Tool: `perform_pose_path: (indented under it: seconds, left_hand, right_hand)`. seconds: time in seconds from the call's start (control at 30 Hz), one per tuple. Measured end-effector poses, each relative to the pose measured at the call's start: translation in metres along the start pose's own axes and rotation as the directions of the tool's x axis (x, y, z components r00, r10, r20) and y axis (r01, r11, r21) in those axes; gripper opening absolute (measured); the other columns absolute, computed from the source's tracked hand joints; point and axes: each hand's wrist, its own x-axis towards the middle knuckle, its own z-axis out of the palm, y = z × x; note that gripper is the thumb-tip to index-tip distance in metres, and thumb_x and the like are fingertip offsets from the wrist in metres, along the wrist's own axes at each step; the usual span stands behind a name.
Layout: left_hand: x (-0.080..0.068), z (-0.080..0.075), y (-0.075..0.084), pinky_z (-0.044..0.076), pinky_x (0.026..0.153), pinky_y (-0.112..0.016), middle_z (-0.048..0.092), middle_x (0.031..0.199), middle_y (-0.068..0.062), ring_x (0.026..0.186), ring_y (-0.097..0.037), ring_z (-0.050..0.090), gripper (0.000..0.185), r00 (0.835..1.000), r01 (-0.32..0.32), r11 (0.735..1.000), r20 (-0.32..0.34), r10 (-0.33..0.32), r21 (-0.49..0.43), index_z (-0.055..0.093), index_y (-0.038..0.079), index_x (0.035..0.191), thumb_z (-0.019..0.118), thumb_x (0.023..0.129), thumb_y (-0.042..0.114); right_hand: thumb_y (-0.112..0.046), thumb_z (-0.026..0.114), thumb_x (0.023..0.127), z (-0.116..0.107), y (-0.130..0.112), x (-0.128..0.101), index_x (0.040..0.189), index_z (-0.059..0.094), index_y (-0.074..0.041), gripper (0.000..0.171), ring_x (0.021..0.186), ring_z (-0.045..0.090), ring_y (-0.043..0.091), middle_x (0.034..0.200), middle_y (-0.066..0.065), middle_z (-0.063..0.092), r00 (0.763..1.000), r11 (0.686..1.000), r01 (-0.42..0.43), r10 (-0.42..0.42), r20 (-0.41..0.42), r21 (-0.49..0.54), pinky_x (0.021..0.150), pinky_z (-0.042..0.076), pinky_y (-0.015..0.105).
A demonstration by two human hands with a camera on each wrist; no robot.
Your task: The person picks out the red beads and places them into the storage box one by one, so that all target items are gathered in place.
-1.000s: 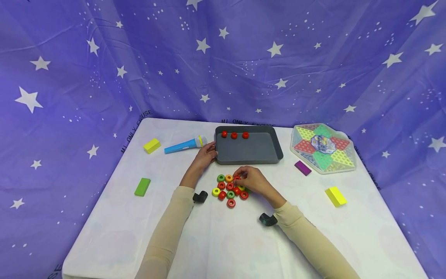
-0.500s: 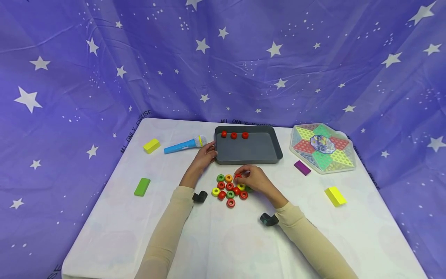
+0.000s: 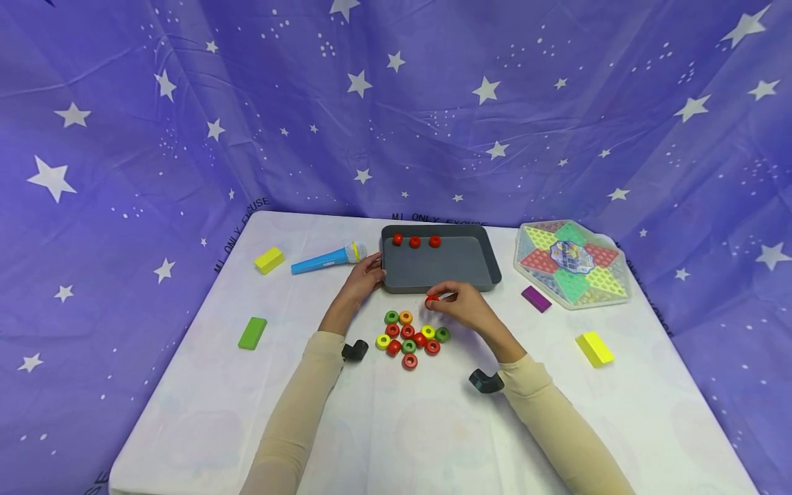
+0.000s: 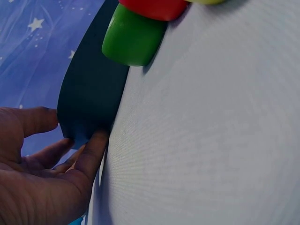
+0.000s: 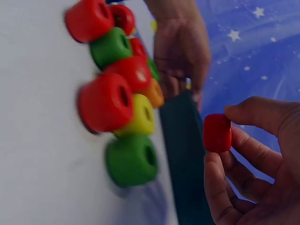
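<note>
My right hand [image 3: 465, 306] pinches a red bead [image 5: 217, 132] between thumb and fingertips, raised just in front of the tray's near wall. A shallow dark grey tray [image 3: 442, 269] lies at the back of the table, with three red beads [image 3: 415, 242] in a row along its far side. At the tray's left front corner, my left hand [image 3: 364, 280] holds the wall, thumb [image 4: 42, 120] at the rim and fingers lower down. Several red, green, yellow and orange beads [image 3: 408, 331], ring-like with holes, are spread on the cloth before the tray.
A blue toy microphone [image 3: 324, 261] lies left of the tray. Farther left are a yellow block [image 3: 269, 260] and a green block [image 3: 252, 333]. To the right are a purple block [image 3: 536, 299], a yellow block [image 3: 595, 349] and a star-patterned board game box [image 3: 572, 265].
My right hand has lifted the red bead out of the group and moved it slightly right and toward the tray, uncovering the yellow and green beads. The left hand stays at the tray.
</note>
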Motion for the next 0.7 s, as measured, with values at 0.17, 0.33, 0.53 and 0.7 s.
perform_pose_path:
  seconds: [0.17, 0.33, 0.53, 0.7]
  left_hand:
    - [0.001, 0.0, -0.001, 0.042, 0.106, -0.045, 0.04, 0.149, -0.014, 0.134, -0.025, 0.043, 0.056, 1.0, -0.002, 1.0, -0.006, 0.002, 0.006, 0.033, 0.013, 0.151, 0.05, 0.097, 0.005]
    - [0.002, -0.002, -0.001, 0.041, 0.107, -0.044, 0.04, 0.149, -0.013, 0.134, -0.025, 0.042, 0.056, 1.0, 0.001, 1.0, -0.014, -0.001, 0.006, 0.034, 0.014, 0.15, 0.05, 0.097, 0.006]
    - [0.002, -0.002, -0.003, 0.041, 0.107, -0.043, 0.04, 0.149, -0.014, 0.135, -0.026, 0.042, 0.055, 1.0, -0.006, 1.0, -0.015, 0.006, -0.005, 0.034, 0.012, 0.15, 0.049, 0.098, 0.005]
    - [0.0, 0.0, -0.007, 0.04, 0.108, -0.042, 0.038, 0.15, -0.015, 0.136, -0.027, 0.041, 0.056, 1.0, -0.005, 1.0, -0.013, 0.005, -0.021, 0.035, 0.012, 0.15, 0.05, 0.096, 0.005]
  right_hand:
    - [-0.025, 0.075, 0.083, -0.015, -0.004, 0.003, 0.106, 0.07, -0.014, 0.026, 0.088, 0.067, 0.022, 0.1, 0.007, 0.072, 1.0, 0.999, 0.004, -0.004, -0.01, 0.054, 0.071, 0.051, 0.033]
    - [-0.026, 0.075, 0.084, -0.029, -0.007, 0.009, 0.109, 0.07, -0.012, 0.03, 0.098, 0.066, 0.036, 0.103, 0.011, 0.072, 1.0, 0.994, 0.003, -0.001, -0.016, 0.109, 0.079, 0.052, 0.044]
    - [-0.029, 0.074, 0.085, -0.046, -0.008, 0.023, 0.111, 0.07, -0.011, 0.032, 0.094, 0.068, 0.028, 0.101, 0.012, 0.073, 0.999, 0.992, 0.023, -0.017, -0.049, 0.126, 0.083, 0.051, 0.043]
    - [-0.029, 0.072, 0.086, -0.057, -0.003, 0.034, 0.113, 0.069, -0.009, 0.033, 0.092, 0.068, 0.023, 0.103, 0.012, 0.072, 0.997, 0.993, 0.022, -0.013, -0.079, 0.115, 0.087, 0.049, 0.043]
